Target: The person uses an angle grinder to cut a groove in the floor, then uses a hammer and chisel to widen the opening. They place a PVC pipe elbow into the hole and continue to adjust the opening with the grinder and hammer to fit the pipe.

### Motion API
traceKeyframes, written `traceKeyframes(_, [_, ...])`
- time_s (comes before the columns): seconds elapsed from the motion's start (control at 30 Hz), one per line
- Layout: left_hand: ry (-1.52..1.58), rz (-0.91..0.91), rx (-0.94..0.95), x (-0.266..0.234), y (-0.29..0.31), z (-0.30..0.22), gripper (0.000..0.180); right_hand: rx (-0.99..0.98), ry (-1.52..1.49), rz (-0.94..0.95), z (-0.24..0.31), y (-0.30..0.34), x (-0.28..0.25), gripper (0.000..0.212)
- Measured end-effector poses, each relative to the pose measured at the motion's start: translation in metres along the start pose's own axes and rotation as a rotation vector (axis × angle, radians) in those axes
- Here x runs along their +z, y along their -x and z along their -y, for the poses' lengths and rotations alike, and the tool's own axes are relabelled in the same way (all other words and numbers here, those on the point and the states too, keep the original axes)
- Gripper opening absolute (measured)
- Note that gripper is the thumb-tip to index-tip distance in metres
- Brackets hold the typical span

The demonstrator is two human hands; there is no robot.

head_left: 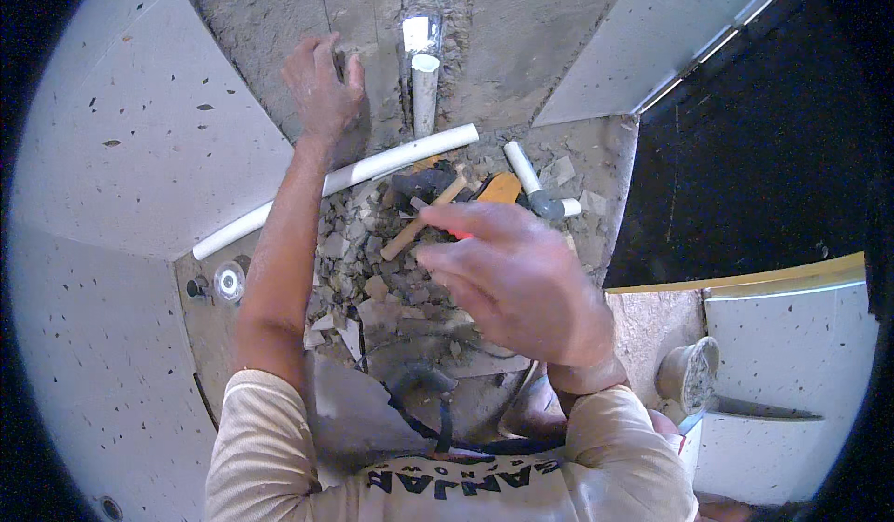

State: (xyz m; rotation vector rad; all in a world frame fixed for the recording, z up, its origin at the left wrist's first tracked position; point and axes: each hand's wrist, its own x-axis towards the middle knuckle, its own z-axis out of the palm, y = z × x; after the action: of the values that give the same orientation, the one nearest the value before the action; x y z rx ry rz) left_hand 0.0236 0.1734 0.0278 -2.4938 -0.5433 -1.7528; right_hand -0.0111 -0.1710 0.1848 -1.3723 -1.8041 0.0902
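I have the left hand (324, 94) at the bare wall (503, 47), its fingers loosely spread, with a short white pipe (425, 98) just to their right. The right hand (521, 275) is blurred, thumb and forefinger narrowly parted; I cannot tell whether they grip the small red thing (459, 234) beside them. Past those fingertips, a wooden handle (403, 240) lies over rubble (374, 288).

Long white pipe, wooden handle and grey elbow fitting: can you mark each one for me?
Long white pipe (400, 158): head view, on its right-hand stretch.
Wooden handle (410, 231): head view, around mid-length.
Grey elbow fitting (547, 207): head view, on its bend.
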Motion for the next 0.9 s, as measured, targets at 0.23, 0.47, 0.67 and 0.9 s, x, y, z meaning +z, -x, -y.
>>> traceKeyframes(0.23, [0.408, 0.423, -0.529, 0.027, 0.014, -0.042, 0.031, 0.099, -0.460, 0.253, 0.033, 0.009, -0.023, 0.025])
traceKeyframes(0.47, [0.551, 0.415, -0.627, 0.045, 0.028, -0.071, 0.035, 0.138, -0.464, 0.326, 0.046, 0.003, -0.057, 0.028])
traceKeyframes(0.67, [0.802, 0.276, -0.699, 0.081, 0.028, -0.049, 0.037, 0.461, 0.003, 0.211, 0.024, 0.077, -0.085, 0.019])
traceKeyframes(0.9, [0.645, 0.328, -0.708, 0.051, 0.027, -0.042, 0.020, 0.706, -0.565, 0.144, 0.010, 0.147, -0.101, 0.013])
